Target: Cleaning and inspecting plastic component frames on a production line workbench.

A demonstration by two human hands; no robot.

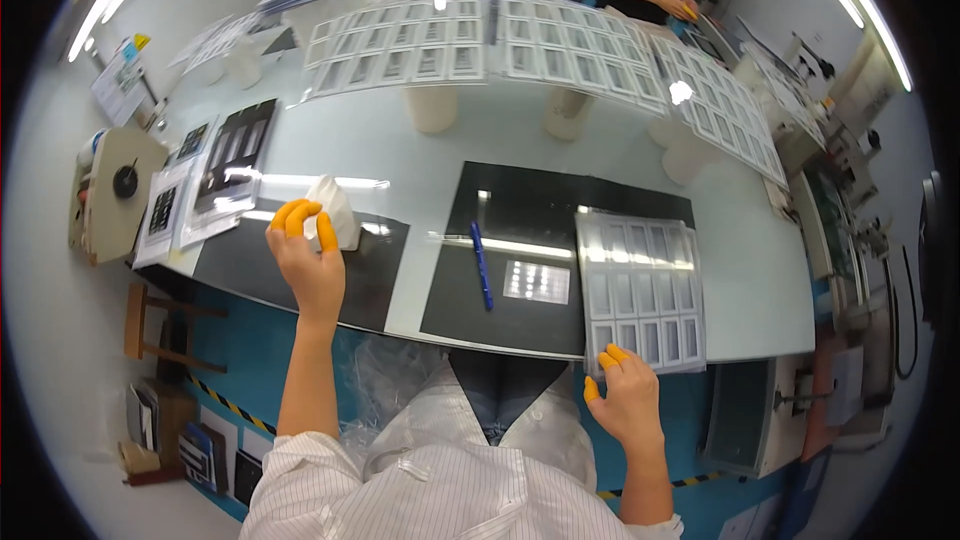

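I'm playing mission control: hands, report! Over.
Left hand by white wad. Right hand at near edge of clear tray. Blue pen beside tray, not blocking.

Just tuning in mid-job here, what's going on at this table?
A person in a striped white top stands at the table, orange covers on some fingertips. The left hand is at a crumpled white tissue or cloth; contact isn't clear. The right hand is at the near edge of a clear pocketed tray; its grip is unclear. A blue pen lies on the black mat between them. More pocketed trays stand farther back.
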